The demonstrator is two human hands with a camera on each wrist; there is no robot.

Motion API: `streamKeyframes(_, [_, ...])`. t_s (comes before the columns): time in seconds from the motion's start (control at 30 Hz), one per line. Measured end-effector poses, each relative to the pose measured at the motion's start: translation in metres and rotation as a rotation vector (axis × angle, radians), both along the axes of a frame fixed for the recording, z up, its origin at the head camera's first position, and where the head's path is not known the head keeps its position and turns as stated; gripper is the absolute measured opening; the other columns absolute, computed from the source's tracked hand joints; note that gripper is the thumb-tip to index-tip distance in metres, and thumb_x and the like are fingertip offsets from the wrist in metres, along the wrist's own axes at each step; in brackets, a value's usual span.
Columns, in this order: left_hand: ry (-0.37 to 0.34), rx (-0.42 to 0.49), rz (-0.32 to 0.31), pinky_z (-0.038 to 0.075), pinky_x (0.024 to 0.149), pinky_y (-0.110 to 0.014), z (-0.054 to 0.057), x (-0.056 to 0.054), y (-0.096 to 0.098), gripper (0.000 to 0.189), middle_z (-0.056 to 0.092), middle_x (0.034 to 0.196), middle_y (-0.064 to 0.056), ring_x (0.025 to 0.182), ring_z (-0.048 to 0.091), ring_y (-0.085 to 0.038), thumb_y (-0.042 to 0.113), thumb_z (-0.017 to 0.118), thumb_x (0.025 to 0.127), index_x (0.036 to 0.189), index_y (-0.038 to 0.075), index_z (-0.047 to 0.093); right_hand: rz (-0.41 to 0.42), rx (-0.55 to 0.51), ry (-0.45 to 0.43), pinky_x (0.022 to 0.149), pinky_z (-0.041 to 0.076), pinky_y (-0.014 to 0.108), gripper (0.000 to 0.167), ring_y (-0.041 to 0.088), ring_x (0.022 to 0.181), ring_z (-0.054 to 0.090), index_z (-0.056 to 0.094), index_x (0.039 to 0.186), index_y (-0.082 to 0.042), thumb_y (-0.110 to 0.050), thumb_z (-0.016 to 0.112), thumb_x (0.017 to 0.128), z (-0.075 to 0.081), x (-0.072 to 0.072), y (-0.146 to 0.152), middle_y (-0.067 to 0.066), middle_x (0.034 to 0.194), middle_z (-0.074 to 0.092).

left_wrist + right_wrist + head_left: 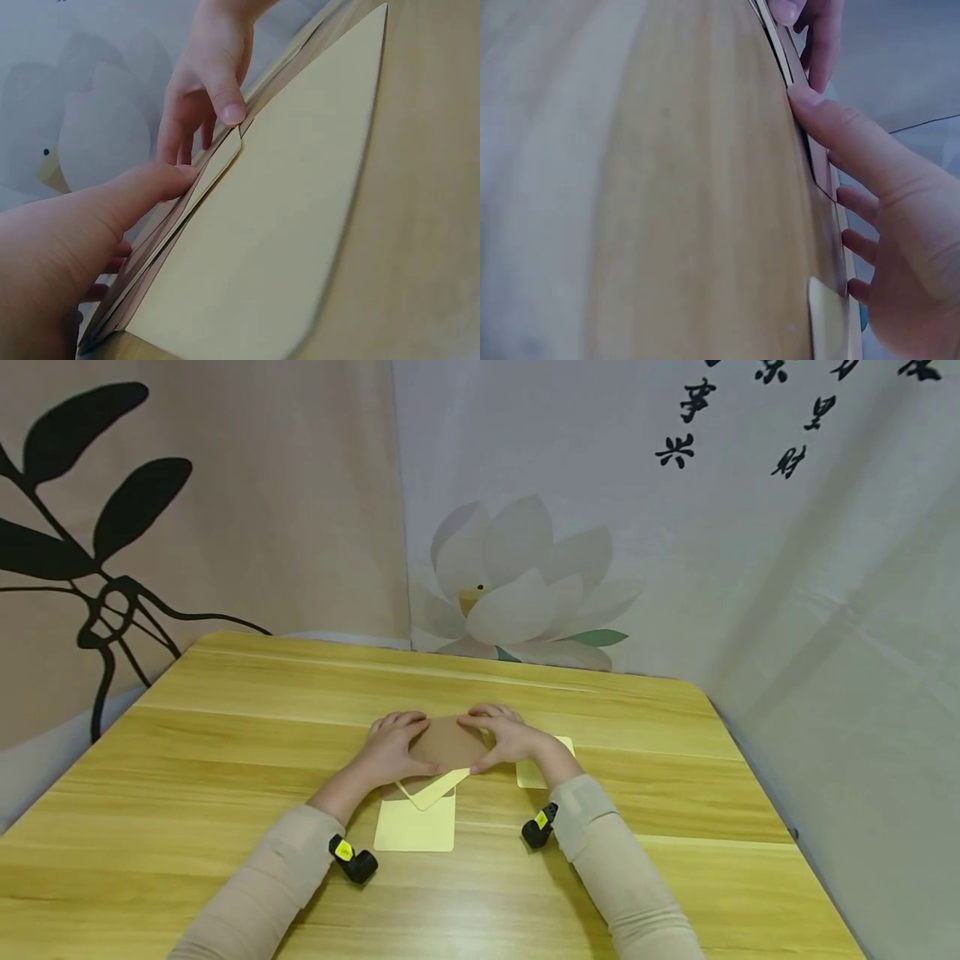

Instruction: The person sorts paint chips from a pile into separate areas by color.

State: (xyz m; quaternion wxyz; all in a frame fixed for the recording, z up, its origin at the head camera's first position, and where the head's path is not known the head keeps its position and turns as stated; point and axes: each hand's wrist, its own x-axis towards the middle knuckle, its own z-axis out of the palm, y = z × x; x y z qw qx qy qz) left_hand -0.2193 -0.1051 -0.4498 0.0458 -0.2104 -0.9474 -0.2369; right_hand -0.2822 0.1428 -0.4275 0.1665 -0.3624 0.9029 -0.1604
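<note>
A brown card (447, 743) lies between the two hands near the middle of the table. My left hand (390, 747) holds its left side, thumb at the near edge and fingers at the far edge. On the opposite side my right hand (510, 739) grips it likewise, its thumb (808, 97) on the near edge in the right wrist view. Under the brown card a tilted pale yellow card (431, 792) pokes out. Closer to the person, another yellow card (414, 827) lies flat, its far part overlapped by brown card. The hands cover some card edges.
To the right, partly behind the right wrist, another pale yellow card (531, 775) lies on the wooden table (637, 877). A curtain (300, 510) with printed leaves, and a white one (712, 568) with a lotus and characters, hang behind the table.
</note>
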Motion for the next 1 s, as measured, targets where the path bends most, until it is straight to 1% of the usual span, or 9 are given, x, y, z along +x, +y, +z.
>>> streamKeyframes(0.17, [-0.004, 0.007, -0.015, 0.021, 0.103, -0.059, -0.001, 0.000, -0.002, 0.089, 0.044, 0.141, -0.017, 0.129, 0.035, -0.039, 0.057, 0.074, 0.072, 0.135, -0.001, 0.052, 0.000, -0.021, -0.013, 0.110, 0.012, 0.053, 0.088, 0.028, 0.141, 0.013, 0.036, 0.149, -0.028, -0.047, 0.079, 0.075, 0.000, 0.000, 0.001, 0.001, 0.153, 0.025])
streamKeyframes(0.4, [-0.023, 0.004, -0.030, 0.019, 0.104, -0.058, -0.001, -0.001, -0.002, 0.094, 0.043, 0.142, -0.016, 0.130, 0.033, -0.038, 0.061, 0.074, 0.070, 0.137, -0.001, 0.050, -0.007, -0.040, 0.005, 0.109, 0.015, 0.050, 0.087, 0.027, 0.139, 0.019, 0.039, 0.148, -0.026, -0.045, 0.080, 0.074, 0.000, 0.001, 0.001, 0.001, 0.150, 0.029])
streamKeyframes(0.6, [-0.022, 0.009, -0.030, 0.019, 0.104, -0.057, 0.001, 0.000, -0.001, 0.094, 0.044, 0.141, -0.016, 0.130, 0.033, -0.037, 0.059, 0.076, 0.069, 0.137, -0.001, 0.050, -0.021, -0.065, 0.012, 0.108, 0.019, 0.050, 0.087, 0.026, 0.137, 0.021, 0.040, 0.147, -0.025, -0.045, 0.081, 0.073, 0.001, 0.003, 0.002, 0.002, 0.148, 0.030])
streamKeyframes(0.83, [0.002, 0.016, -0.029, 0.019, 0.105, -0.057, 0.004, 0.002, 0.002, 0.093, 0.044, 0.141, -0.016, 0.129, 0.033, -0.037, 0.056, 0.077, 0.070, 0.137, -0.002, 0.050, -0.045, -0.091, 0.028, 0.106, 0.024, 0.050, 0.087, 0.025, 0.136, 0.022, 0.041, 0.147, -0.027, -0.045, 0.082, 0.072, 0.004, 0.007, 0.005, 0.000, 0.147, 0.031])
streamKeyframes(1.0, [0.030, 0.033, -0.038, 0.018, 0.105, -0.056, 0.005, 0.001, 0.005, 0.092, 0.045, 0.141, -0.014, 0.130, 0.033, -0.035, 0.055, 0.078, 0.069, 0.137, 0.000, 0.051, -0.052, -0.126, 0.044, 0.105, 0.025, 0.051, 0.087, 0.027, 0.136, 0.023, 0.042, 0.146, -0.025, -0.044, 0.082, 0.072, 0.006, 0.013, 0.010, 0.003, 0.147, 0.031])
